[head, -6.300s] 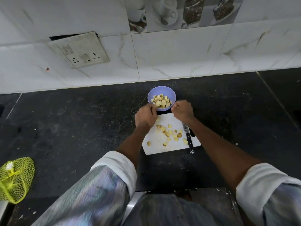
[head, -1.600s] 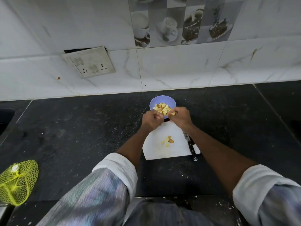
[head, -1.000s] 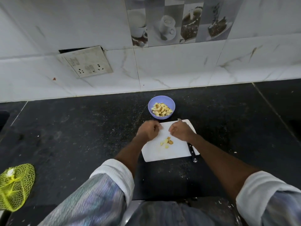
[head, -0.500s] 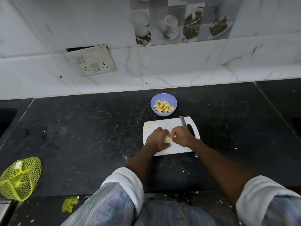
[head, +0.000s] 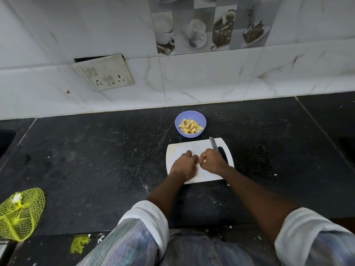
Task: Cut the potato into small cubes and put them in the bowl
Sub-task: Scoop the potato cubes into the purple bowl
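Our left hand (head: 183,166) and right hand (head: 212,161) curled together, pinching last potato cubes (head: 204,160) on board (head: 176,150); light, slick, we'd scoop from under.

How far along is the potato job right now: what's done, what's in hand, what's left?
Mostly done: the bowl holds a pile of potato cubes, and the knife lies unused on the cutting board. In hand: the left hand and right hand are gathering pieces on the board; one last piece shows at the right fingers. Left: move those pieces into the bowl.
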